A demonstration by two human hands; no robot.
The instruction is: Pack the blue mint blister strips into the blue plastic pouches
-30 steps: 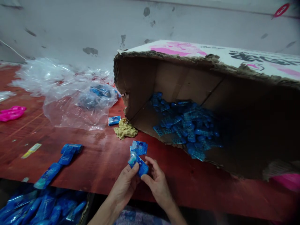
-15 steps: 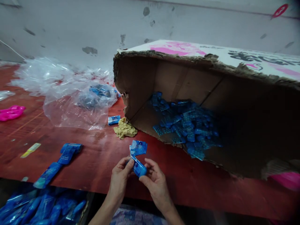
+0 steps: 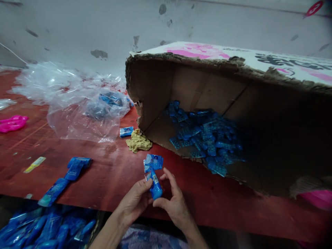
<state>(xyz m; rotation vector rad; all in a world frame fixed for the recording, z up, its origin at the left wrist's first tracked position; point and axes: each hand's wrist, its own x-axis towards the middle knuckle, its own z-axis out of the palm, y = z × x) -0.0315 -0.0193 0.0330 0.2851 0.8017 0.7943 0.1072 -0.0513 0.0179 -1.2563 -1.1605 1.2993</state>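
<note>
One blue packet (image 3: 156, 191), turned between the hands (image 3: 135, 200), now shows a white patch (image 3: 155, 178).

- Left grip (image 3: 137, 197) pinches blue packet (image 3: 156, 189).
- Right grip (image 3: 174, 204) spread beside it.
- Torn carton (image 3: 153, 84) on counter (image 3: 98, 186) holds blue heap (image 3: 207, 135); right end too dark to verify.

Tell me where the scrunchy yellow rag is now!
In the head view, the yellow rag lies left of centre on the red table, by the torn lower-left corner of the cardboard box, just right of a small blue packet.
</note>
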